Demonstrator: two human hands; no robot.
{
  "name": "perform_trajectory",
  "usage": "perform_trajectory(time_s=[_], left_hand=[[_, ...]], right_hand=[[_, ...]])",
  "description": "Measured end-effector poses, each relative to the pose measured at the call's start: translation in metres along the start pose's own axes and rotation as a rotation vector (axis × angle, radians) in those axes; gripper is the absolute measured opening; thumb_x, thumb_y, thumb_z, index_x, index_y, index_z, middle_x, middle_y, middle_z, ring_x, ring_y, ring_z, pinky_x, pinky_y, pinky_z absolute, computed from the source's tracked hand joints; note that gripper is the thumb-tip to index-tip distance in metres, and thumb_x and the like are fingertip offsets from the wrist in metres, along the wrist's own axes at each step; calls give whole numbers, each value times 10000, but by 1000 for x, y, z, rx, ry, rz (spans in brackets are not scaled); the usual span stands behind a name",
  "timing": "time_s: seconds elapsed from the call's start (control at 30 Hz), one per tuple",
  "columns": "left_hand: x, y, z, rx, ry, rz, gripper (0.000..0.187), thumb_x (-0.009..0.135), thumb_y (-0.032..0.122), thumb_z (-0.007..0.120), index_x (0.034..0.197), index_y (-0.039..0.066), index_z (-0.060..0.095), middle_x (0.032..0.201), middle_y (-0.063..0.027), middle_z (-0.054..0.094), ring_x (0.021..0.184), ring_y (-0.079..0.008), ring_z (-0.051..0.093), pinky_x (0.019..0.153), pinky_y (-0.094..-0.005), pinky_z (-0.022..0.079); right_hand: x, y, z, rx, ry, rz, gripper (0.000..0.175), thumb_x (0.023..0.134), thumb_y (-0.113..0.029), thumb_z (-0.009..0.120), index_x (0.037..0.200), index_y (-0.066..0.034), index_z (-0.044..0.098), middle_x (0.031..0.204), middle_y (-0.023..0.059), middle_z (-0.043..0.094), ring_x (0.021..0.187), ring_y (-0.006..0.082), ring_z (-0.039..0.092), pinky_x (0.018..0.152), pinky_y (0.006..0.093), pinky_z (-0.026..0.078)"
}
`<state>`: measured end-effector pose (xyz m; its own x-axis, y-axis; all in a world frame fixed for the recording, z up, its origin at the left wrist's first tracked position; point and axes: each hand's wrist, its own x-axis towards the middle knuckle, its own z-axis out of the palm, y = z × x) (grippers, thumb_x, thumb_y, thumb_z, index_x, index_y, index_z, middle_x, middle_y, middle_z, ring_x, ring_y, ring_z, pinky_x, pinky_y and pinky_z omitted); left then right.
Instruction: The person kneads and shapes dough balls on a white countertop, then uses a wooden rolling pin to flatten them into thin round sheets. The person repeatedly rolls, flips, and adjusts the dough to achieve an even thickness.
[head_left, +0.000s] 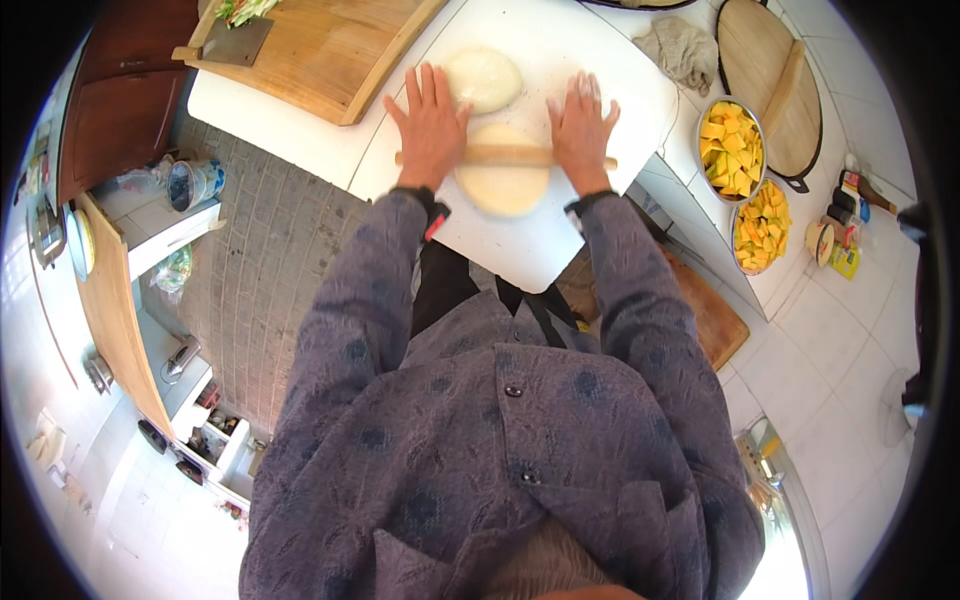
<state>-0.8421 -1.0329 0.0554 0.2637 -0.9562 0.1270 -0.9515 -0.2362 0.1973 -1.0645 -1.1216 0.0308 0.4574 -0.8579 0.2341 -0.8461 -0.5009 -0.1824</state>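
Note:
A wooden rolling pin (508, 155) lies crosswise on a flattened round of dough (504, 187) on the white work surface (517, 259). My left hand (433, 127) rests on the pin's left part, palm down, with the fingers stretched forward and the thumb apart. On its right part lies my right hand (583, 131), also flat, its fingertips dusted with flour. Both palms hide parts of the pin, whose two ends show beyond the hands. A second flat piece of dough (484, 79) lies just ahead, beside my left fingertips.
At the upper left, a wooden board (315, 56) carries a cleaver (237, 41) and cut vegetables (244, 10). To the right stand two bowls of orange chunks (729, 150) (761, 227), near a crumpled cloth (679, 54) and a round wooden lid (765, 82).

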Motion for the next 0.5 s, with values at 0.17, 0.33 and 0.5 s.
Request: perform_trajectory(time_s=[0.17, 0.33, 0.5], left_hand=[[-9, 2, -7, 1, -6, -34, 682, 1005, 428, 520, 1497, -23, 381, 1592, -217, 342, 1495, -394, 254, 1142, -705, 160], [-122, 18, -38, 30, -317, -71, 758, 959, 429, 570, 1512, -43, 357, 1608, -237, 304, 1507, -395, 241, 1144, -691, 161], [-45, 4, -17, 41, -91, 2, 704, 959, 395, 578, 1514, 6, 386, 1609, -207, 319, 1507, -404, 228, 1113, -733, 173]], right_hand=[[-14, -4, -4, 68, -88, 19, 610, 1024, -407, 506, 1483, -11, 432, 1550, 198, 420, 1483, 320, 326, 1151, 658, 184], [-118, -27, -53, 136, -199, -30, 641, 994, -421, 541, 1479, -14, 441, 1567, 203, 397, 1491, 369, 299, 1159, 665, 155], [-45, -14, -22, 74, -68, -54, 649, 980, -406, 578, 1477, -11, 441, 1573, 196, 386, 1505, 349, 273, 1130, 687, 197]])
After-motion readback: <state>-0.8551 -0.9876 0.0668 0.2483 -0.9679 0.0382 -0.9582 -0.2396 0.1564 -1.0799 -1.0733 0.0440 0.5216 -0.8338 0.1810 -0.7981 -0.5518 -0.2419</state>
